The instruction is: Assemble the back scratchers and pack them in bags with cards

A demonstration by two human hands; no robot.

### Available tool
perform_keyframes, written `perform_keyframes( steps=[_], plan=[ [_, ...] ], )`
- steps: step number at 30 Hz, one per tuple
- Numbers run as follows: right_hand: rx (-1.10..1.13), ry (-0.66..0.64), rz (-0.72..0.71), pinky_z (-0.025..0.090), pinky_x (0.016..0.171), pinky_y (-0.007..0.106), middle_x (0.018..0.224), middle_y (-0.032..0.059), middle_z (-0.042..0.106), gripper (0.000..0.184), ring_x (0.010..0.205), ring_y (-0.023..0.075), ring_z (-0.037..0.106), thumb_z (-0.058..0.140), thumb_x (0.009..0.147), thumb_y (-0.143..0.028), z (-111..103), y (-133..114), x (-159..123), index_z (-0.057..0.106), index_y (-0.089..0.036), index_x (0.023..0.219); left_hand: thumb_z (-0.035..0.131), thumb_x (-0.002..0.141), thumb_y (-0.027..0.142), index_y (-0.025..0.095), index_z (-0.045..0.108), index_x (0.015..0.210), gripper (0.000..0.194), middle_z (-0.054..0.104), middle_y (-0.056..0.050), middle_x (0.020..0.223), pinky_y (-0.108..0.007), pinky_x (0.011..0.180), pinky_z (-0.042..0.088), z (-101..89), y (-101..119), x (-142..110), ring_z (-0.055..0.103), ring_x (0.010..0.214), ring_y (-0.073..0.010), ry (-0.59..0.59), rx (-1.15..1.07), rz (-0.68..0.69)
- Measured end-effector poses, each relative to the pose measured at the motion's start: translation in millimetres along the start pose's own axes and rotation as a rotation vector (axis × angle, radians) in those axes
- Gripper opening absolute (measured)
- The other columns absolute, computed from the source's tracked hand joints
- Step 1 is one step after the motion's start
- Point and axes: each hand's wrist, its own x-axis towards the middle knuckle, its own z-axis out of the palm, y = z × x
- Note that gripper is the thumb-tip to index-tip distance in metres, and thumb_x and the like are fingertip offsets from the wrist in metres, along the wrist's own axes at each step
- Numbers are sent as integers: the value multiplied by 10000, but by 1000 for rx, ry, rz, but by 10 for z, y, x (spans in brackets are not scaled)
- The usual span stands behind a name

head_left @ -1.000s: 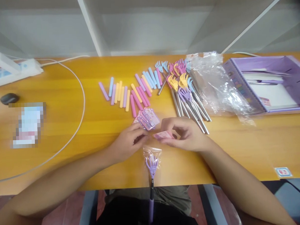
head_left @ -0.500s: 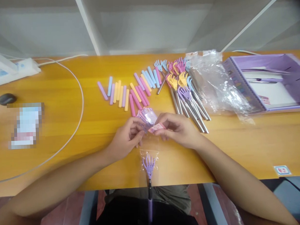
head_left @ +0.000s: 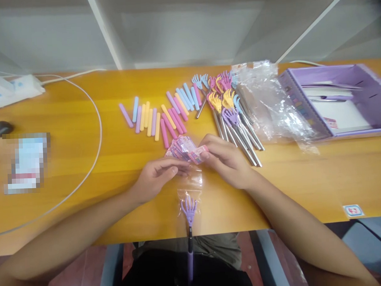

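Observation:
My right hand [head_left: 226,159] pinches a small pink card [head_left: 198,153] at the edge of a fanned stack of pink and purple cards [head_left: 180,147] lying on the orange table [head_left: 304,172]. My left hand [head_left: 156,176] lies just below the stack, fingers curled together, its tips touching a clear plastic bag [head_left: 192,181]. That bag covers the head of a purple hand-shaped back scratcher [head_left: 189,218] whose handle hangs over the table's front edge.
Several pastel foam grips [head_left: 158,117] lie in a row behind the cards. A pile of hand-shaped scratchers [head_left: 231,116] lies to the right, beside crumpled clear plastic [head_left: 270,102] and an open purple box [head_left: 339,100]. A white cable [head_left: 90,146] curves at the left.
My right hand has carried the pink card up and left onto the edge of the card stack. My left hand has dropped down from the stack towards the bag.

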Motion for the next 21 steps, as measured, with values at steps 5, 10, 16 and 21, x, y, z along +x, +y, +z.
perform_keyframes(
  steps=[5,10,16,21],
  plan=[
    [-23,42,28,506,693,300,927,28,677,94,773,151,610,628,1088,-248,36,38,-16,674,-219,1164,589,1079,401,99,824,1251,419,791,-204,1289,-511,1141,565,5,-5,38,764,1209,-343,-21,-351,-32],
    [52,80,61,536,661,288,921,14,712,129,746,138,640,702,1048,-251,74,44,-43,639,-226,1157,596,1048,398,88,826,1242,432,797,-200,1283,-529,1168,530,-14,6,66,752,1236,-358,-46,-494,-119],
    [-12,45,58,516,653,262,873,-11,678,83,716,116,610,703,1041,-218,40,35,-35,626,-222,1072,544,1040,396,95,826,1245,461,790,-194,1304,-537,1183,502,-46,8,70,734,1271,-359,-85,-570,-149],
    [-42,12,84,509,654,253,867,-11,681,80,706,114,614,704,1047,-247,28,18,-41,646,-217,1094,598,970,372,119,831,1231,431,795,-181,1298,-596,1190,477,-52,-2,60,732,1262,-388,-40,-589,-158]
  ],
)
